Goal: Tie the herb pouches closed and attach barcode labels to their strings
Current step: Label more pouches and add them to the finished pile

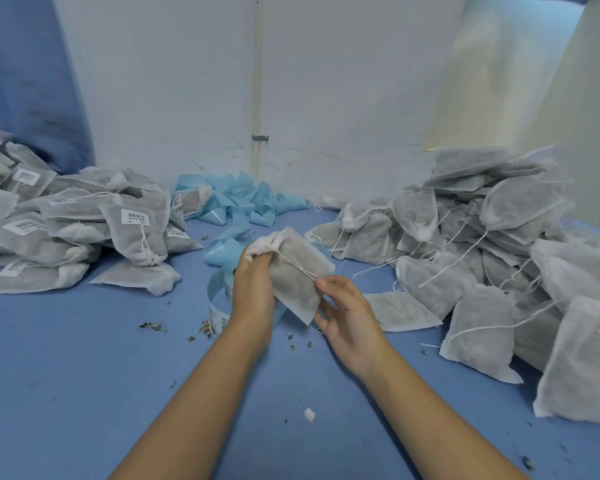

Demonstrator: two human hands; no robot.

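Two bare hands hold one grey non-woven herb pouch (pixel 297 271) above the blue table surface (pixel 84 358): the left hand (pixel 253 289) grips its gathered white neck with curled fingers, and the right hand (pixel 343 313) pinches the thin white drawstring (pixel 297 266) between thumb and forefinger, remaining fingers loosely spread under the pouch's lower edge. A heap of labelled grey pouches (pixel 66 223) lies at left, a heap of unlabelled grey pouches with loose strings (pixel 482 258) at right. A light-blue backing strip bearing white barcode labels (pixel 219 306) curls just behind the left wrist, crumpled blue backing (pixel 236 199) lies against the wall, and dried herb fragments (pixel 153 326) are scattered on the table.
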